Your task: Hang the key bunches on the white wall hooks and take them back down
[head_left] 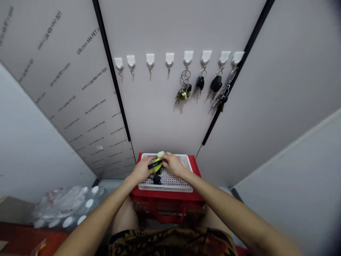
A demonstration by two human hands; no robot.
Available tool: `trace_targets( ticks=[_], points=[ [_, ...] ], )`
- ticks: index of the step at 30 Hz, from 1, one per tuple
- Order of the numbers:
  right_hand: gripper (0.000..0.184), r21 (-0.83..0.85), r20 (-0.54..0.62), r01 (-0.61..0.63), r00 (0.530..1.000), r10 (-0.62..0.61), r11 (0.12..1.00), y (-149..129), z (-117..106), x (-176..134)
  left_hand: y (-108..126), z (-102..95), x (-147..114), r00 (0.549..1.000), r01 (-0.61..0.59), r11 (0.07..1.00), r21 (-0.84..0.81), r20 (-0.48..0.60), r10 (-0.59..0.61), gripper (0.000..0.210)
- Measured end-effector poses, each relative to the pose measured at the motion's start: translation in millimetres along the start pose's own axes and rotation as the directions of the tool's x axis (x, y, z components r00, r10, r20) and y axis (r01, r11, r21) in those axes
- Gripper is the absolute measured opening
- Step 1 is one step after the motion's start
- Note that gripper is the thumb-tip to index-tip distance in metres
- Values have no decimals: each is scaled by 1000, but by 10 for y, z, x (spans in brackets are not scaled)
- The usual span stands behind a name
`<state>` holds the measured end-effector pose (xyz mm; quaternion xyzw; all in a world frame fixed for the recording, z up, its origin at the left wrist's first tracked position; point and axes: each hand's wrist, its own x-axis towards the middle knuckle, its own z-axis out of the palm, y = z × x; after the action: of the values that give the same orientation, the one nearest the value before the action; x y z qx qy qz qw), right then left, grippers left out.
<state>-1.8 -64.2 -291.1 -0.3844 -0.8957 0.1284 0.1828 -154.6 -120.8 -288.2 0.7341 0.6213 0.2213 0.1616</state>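
Observation:
Over a shallow white plastic basket [189, 167], my left hand [141, 171] is closed on a flat black and yellow-green piece [157, 165] with white lettering, which looks like a key strap. My right hand [172, 164] has its fingers pinched at the other end of the same piece. What else those fingertips hold is hidden. A pale green checkered item [160, 154] shows just beyond my fingers at the far rim. Black keys [157, 180] lie in the basket below my left hand.
On the wall, white hooks [169, 58] run in a row; a brass-coloured key bunch [182, 93], black keys [200, 83], a black fob [216, 84] and another bunch [221, 101] hang at right. The basket stands on a red box [195, 170]. Wrapped bottles [87, 202] stand at left.

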Motion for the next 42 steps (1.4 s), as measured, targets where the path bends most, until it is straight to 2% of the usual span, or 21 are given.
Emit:
trace_targets(
  ticks=[3,7,9,11,13,16,18,20,21,23,25,28,31,34,37,40,42],
  points=[
    [18,13,-8,-26,1000,26,1000,23,-33,-57,-31,32,2,999,3,1000,23,33,-4,45],
    [26,49,-22,-145,989,147,988,76,-66,-95,-34,91,24,1000,20,999,27,-17,-20,40],
    [27,142,13,-244,969,245,959,95,-65,-73,-21,89,52,999,26,999,-43,-32,-27,34],
    [25,308,79,-338,941,330,889,93,-68,-38,-12,49,83,996,60,980,-190,-54,-72,29],
    [23,518,134,-423,899,417,744,64,-86,-9,-7,-21,109,985,117,915,-387,-72,-156,26],
    [22,767,227,-485,818,529,419,-12,-137,3,9,-136,128,961,154,752,-640,-79,-264,27],
    [27,831,370,-514,796,480,212,-71,-177,1,47,-198,123,958,137,664,-735,-72,-276,28],
    [37,849,489,-527,808,328,32,-122,-219,10,113,-247,97,966,115,613,-782,-55,-251,28],
    [40,861,500,-506,825,263,-48,-142,-242,23,153,-268,73,972,106,604,-790,-45,-230,28],
    [39,897,438,-404,870,228,-180,-164,-294,63,236,-304,8,987,92,615,-783,-8,-158,28],
    [29,926,355,-294,892,281,-237,-164,-355,111,303,-329,-74,996,87,660,-746,51,-73,27],
    [17,967,237,-187,909,343,-172,-148,-462,158,345,-321,-185,995,73,749,-658,103,-7,26],
    [23,992,116,-124,935,336,0,-164,-573,156,331,-253,-232,996,60,804,-592,94,-6,28],
    [25,972,48,-115,950,308,204,-230,-666,129,322,-205,-199,992,97,813,-574,122,-32,28],
    [26,946,-18,-74,961,277,316,-316,-726,113,369,-291,-97,992,93,762,-641,124,-17,36],
    [27,929,-56,-46,963,263,368,-391,-761,117,466,-498,64,1000,-11,655,-756,11,29,42],
    [25,916,-68,-39,966,251,399,-426,-784,129,548,-634,192,996,-56,615,-786,-91,-26,37]
  ],
)
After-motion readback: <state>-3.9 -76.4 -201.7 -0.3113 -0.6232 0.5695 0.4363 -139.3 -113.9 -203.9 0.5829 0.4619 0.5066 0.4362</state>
